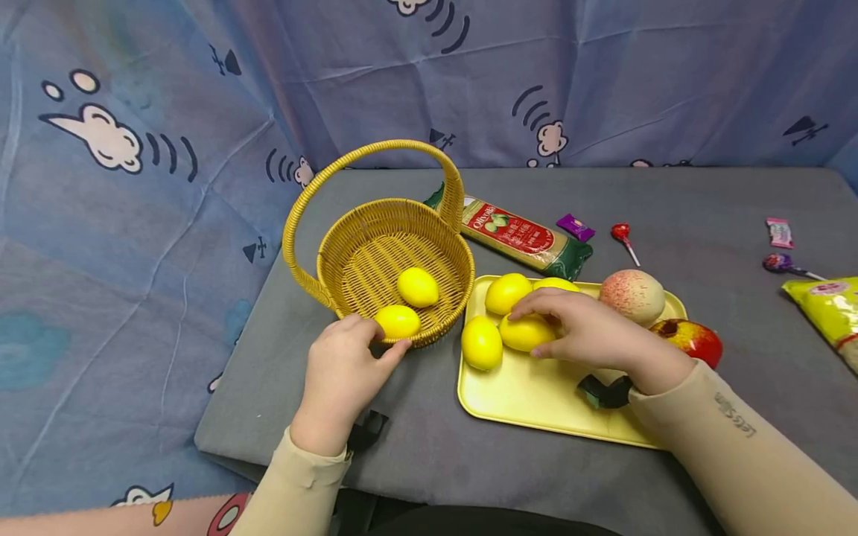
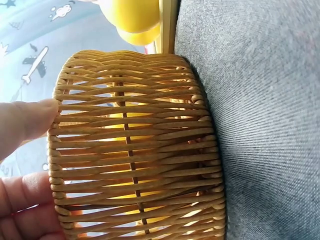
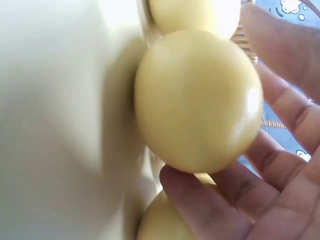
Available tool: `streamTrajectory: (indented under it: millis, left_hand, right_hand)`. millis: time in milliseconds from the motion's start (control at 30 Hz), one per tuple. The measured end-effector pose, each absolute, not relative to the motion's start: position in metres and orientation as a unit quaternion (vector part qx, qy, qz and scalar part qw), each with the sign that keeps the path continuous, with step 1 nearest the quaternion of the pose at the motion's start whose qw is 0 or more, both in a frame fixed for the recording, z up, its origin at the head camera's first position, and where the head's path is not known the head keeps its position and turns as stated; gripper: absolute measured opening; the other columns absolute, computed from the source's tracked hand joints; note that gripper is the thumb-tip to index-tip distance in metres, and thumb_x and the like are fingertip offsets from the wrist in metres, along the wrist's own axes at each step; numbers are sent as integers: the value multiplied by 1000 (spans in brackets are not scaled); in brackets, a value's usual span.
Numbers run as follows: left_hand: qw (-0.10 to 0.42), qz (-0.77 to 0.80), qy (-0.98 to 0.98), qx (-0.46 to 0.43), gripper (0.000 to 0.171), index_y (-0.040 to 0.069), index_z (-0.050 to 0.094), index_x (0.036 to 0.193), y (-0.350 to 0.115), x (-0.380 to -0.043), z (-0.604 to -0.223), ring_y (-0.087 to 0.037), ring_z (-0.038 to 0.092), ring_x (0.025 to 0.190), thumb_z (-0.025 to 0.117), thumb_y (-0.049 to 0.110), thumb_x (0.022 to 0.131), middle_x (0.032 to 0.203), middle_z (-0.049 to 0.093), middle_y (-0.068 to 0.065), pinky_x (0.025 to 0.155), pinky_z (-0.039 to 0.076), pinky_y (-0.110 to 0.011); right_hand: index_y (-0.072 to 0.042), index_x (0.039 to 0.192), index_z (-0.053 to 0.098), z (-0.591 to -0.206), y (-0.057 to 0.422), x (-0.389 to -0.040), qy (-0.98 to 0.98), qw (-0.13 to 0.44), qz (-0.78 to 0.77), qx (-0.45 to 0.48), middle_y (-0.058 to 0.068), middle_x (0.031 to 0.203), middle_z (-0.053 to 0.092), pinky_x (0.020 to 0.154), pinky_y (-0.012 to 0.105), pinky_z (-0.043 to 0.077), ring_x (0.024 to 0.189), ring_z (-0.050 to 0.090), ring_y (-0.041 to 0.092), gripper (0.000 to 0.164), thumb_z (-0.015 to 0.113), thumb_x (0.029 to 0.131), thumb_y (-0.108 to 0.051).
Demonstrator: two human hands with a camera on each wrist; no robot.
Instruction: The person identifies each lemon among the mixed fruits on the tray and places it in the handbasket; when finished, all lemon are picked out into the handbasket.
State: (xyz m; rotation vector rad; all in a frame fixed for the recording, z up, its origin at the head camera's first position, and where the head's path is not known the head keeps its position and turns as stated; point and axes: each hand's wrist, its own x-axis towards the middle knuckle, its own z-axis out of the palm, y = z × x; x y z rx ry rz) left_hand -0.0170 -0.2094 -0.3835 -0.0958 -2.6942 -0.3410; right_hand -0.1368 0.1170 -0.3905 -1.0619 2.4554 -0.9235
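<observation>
My left hand [image 1: 342,372] grips the near rim of a woven basket [image 2: 135,145], thumb outside and fingers curled over the edge. Inside lie two smooth yellow lemons; the nearer lemon [image 1: 398,322] is beside those fingers, the other lemon [image 1: 418,287] just behind. Over a yellow tray [image 1: 529,398], my right hand [image 1: 590,327] curls its fingers round a lemon [image 3: 197,100]. Close by on the tray are more lemons: one at the left [image 1: 482,342], one behind [image 1: 508,292] and one partly hidden by the hand [image 1: 556,284].
A speckled peach [image 1: 632,296] and a red-yellow fruit [image 1: 693,341] sit at the tray's right. Behind are a noodle pack [image 1: 516,234], purple candy [image 1: 576,227] and red lollipop [image 1: 622,233]. Further right lie pink candy [image 1: 780,232], another lollipop [image 1: 779,262] and a yellow-green bag [image 1: 827,309].
</observation>
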Motion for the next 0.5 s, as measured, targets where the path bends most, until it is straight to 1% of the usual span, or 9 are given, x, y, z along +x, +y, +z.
streamTrajectory:
  millis: [267,500]
  left_hand:
    - [214,-123,-968,-36,33,15,66,76,-209,-17,-384,-15,51,64,85,42,79,74,58,3,59,44,-32]
    - [217,-122,-968,-37,34,14,67,76,-209,-17,-384,-16,51,64,85,42,79,74,58,2,59,44,-32]
  right_hand:
    - [-20,122,69,-393,112,-136,861,150,-304,-378,-2,131,63,110,52,39,127,53,26,50,88,77,-9]
    - [-22,119,70,-394,113,-136,864,150,-303,-374,-4,128,64,106,49,43,121,56,22,45,86,79,-9]
